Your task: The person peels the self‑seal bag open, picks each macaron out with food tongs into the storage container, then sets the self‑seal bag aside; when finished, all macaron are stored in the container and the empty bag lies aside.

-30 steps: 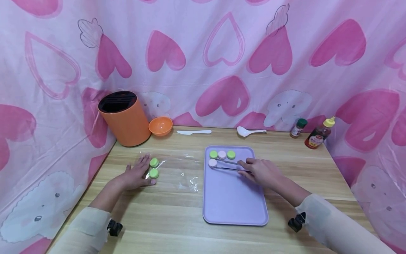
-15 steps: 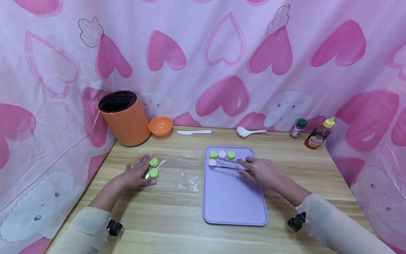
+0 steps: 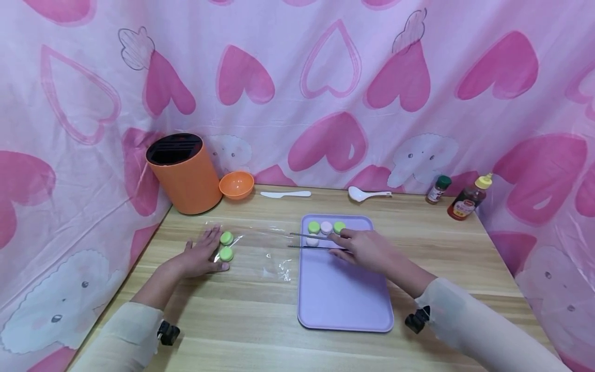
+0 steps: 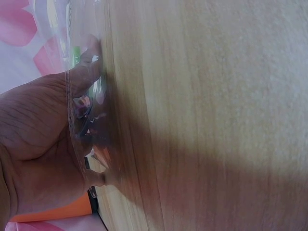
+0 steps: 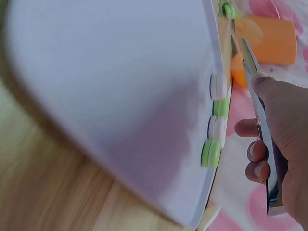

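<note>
We see the right hand [image 3: 367,249] over the far end of the lilac tray [image 3: 344,294], its fingers curled round a pair of metal tongs [image 3: 312,241] whose two arms stand apart and point toward the tray's left edge. In the right wrist view the thumb and fingers [image 5: 255,151] wrap the shiny tongs [image 5: 262,120] above the tray. Between the tong tips, or just under them, lies a pale pink macaron [image 3: 312,241]; we cannot tell whether the tips touch it. Along the tray's far rim sit three more macarons in a row: a green one [image 3: 313,227], a pink one [image 3: 326,227] and a second green one [image 3: 339,226], partly hidden by the right hand's knuckles.

Left of the tray, a clear plastic bag [image 3: 260,248] lies flat on the wooden table [image 3: 241,310]. The left hand [image 3: 201,257] rests on the bag's far-left end with fingers stretched out and relaxed, holding nothing. Just beside its fingertips, inside the bag, are two green macarons [image 3: 226,246], one behind the other. The left wrist view shows the palm [image 4: 38,139] pressed against the crinkled plastic.

Beyond the tray's far-left corner stand an orange canister [image 3: 185,173] with a black slotted top and a small orange bowl [image 3: 236,184]. Straight behind the tray lie a white plastic knife [image 3: 285,194] and a white spoon [image 3: 369,194]. Off the tray's far-right corner stand a small spice jar [image 3: 438,189] and a sauce bottle [image 3: 469,197] with a yellow cap.
</note>
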A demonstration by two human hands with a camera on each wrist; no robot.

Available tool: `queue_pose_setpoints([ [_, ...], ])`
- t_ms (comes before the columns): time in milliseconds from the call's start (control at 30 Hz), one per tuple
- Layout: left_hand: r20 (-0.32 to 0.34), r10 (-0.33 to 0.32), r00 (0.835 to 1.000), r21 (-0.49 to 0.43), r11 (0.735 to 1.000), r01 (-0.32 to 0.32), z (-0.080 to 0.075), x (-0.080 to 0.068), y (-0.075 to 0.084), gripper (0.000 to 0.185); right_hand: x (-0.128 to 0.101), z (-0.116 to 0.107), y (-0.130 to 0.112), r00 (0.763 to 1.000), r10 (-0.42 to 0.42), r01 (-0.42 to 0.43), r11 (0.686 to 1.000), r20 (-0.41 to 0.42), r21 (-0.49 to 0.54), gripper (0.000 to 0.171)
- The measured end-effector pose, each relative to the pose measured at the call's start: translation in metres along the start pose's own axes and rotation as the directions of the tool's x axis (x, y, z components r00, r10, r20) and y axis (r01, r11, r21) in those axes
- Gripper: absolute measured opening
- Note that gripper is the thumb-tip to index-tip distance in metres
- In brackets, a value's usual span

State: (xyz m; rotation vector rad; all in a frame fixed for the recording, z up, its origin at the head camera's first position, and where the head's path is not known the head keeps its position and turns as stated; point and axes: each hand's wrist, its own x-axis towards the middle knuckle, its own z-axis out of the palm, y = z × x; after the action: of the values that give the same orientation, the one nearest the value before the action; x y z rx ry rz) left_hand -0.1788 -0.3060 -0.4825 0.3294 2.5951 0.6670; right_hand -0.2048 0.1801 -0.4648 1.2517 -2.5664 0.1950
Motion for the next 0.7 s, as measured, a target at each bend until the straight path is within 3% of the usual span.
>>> queue_pose_setpoints([
  [100,-0.002,0.006,1.0,0.0,1.0,-0.006,0.002,0.002,-0.005,0.125,0.009,0.003,-0.006,0.999,-0.039,0.039,0.999,-0.014,-0.004,0.042],
  [333,-0.028,0.017,0.999,0.017,1.0,-0.016,0.013,0.016,-0.033,0.136,0.031,0.01,-0.02,0.996,-0.092,0.092,0.995,0.006,-0.026,0.035],
  [433,-0.029,0.032,0.999,-0.005,0.999,-0.032,0.012,0.015,-0.033,0.134,0.038,0.015,-0.024,0.994,-0.106,0.106,0.994,0.006,-0.033,0.033],
  [700,0.001,0.029,1.0,-0.07,0.997,-0.029,0.0,0.001,-0.009,0.131,0.058,0.025,-0.038,0.992,-0.116,0.119,0.992,0.059,-0.045,0.032],
])
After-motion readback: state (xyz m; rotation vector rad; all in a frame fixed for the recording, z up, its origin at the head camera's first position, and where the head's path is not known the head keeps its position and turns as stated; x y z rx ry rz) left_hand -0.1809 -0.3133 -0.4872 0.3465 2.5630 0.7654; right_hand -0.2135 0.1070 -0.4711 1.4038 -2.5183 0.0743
